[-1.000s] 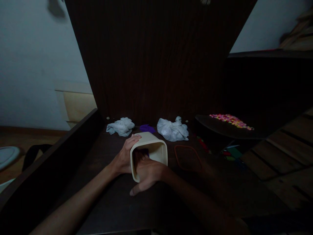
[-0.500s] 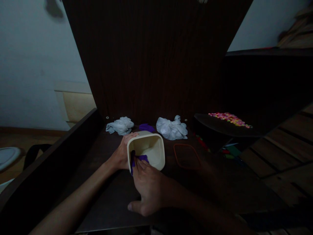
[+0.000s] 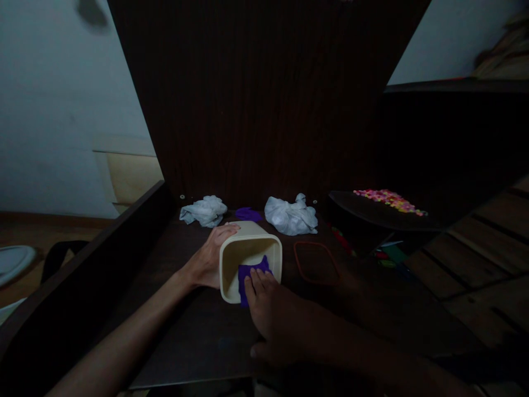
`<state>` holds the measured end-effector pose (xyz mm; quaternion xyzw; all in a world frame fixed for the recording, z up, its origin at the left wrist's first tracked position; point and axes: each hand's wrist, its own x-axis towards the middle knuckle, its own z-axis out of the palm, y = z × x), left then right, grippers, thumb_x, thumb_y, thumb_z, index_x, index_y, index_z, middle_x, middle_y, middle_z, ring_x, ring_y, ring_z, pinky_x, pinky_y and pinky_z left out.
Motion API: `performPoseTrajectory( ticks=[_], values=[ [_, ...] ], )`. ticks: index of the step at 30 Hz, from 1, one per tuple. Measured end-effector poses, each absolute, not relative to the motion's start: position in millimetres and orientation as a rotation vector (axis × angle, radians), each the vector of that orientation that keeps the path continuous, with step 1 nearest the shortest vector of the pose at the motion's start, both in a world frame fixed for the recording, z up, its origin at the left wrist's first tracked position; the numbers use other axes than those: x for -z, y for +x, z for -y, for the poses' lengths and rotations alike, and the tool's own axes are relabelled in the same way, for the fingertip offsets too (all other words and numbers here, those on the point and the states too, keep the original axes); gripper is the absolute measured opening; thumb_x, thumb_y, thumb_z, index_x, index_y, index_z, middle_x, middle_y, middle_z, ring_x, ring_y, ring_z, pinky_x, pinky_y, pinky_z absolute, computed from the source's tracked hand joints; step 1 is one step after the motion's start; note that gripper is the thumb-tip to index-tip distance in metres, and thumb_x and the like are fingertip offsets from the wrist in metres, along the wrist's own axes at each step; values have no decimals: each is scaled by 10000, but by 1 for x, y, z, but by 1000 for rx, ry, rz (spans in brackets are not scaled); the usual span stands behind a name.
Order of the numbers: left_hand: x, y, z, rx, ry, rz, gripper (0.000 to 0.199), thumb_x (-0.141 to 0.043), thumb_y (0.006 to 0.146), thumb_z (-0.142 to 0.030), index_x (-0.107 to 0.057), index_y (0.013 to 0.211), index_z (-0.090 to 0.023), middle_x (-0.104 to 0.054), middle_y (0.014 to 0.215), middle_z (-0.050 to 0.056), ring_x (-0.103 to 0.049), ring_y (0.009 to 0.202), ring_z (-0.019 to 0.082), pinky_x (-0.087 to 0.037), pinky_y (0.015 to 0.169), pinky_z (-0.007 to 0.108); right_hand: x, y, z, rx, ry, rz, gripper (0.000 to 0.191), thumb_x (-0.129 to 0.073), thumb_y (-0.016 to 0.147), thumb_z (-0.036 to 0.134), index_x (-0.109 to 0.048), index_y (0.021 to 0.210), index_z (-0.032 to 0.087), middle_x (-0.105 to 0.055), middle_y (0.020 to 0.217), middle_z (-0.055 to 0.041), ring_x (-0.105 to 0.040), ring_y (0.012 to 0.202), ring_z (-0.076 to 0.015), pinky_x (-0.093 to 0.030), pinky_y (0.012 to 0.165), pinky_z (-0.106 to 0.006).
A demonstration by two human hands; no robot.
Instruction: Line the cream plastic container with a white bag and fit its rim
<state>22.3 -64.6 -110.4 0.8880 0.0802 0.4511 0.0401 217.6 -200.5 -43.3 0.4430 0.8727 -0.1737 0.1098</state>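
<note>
A cream plastic container [image 3: 248, 230] lies tipped on the dark wooden surface, its square mouth facing me. My left hand [image 3: 209, 256] is wrapped round its left side, thumb side hidden behind the wall. With fingers pressed on a purple cloth [image 3: 247, 274], my right hand [image 3: 273, 314] reaches into the mouth. The cloth lies against the lower inside wall, and a bit of it hangs over the rim. To the right of the container is a thin orange-brown rounded square frame [image 3: 314, 244], lying flat.
Two crumpled whitish plastic bags [image 3: 291, 215] sit at the back, with another purple piece [image 3: 248, 214] between them. Small pink and yellow pieces [image 3: 390, 200] cover a dark corner shelf at right. A raised dark board [image 3: 82, 275] edges the left side.
My right hand has moved the purple cloth from the container's left inside wall to the lower middle. The container has shifted slightly right and turned a little, with my left hand still on it.
</note>
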Motion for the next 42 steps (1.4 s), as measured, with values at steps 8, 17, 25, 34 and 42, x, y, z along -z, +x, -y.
performPoseTrajectory(
  ticks=[8, 17, 25, 34, 42],
  values=[
    [105, 27, 72, -1278, 2774, -279, 1150, -890, 625, -477, -237, 1536, -219, -531, 1362, 219, -542, 1275, 421, -407, 1099, 681, 89, 203, 156, 475, 1560, -2497, 934, -762, 747, 437, -413, 1505, 17, -403, 1528, -317, -401, 1412, -477, -357, 1149, -617],
    [108, 21, 73, -1313, 2788, -320, 1154, -889, 633, -486, -222, 1541, -236, -539, 1361, 219, -544, 1279, 418, -430, 1087, 658, 47, 182, 135, 519, 1332, -2307, 1373, -889, 528, 525, -208, 1543, -101, -234, 1575, -386, -222, 1478, -511, -216, 1213, -601],
    [114, 20, 72, -1350, 2809, -301, 1144, -876, 659, -492, -207, 1548, -229, -544, 1353, 234, -546, 1295, 410, -415, 1099, 687, 78, 182, 129, 599, 1408, -2449, 1198, -857, 556, 548, -373, 1518, 23, -289, 1593, -313, -257, 1469, -512, -219, 1178, -665],
    [116, 21, 72, -1371, 2866, -306, 1114, -847, 693, -508, -193, 1547, -217, -559, 1351, 236, -554, 1294, 405, -405, 1115, 689, 60, 171, 129, 532, 1088, -2328, 976, -624, 756, 750, -598, 1346, -26, -558, 1403, -306, -501, 1345, -436, -412, 1104, -498],
    [118, 23, 70, -1444, 2871, -336, 1040, -802, 748, -479, -208, 1546, -175, -560, 1333, 245, -544, 1297, 400, -416, 1104, 687, 51, 178, 141, 540, 1064, -2595, 889, -664, 810, 647, -569, 1344, -57, -519, 1431, -324, -419, 1414, -419, -325, 1174, -477]
  ],
)
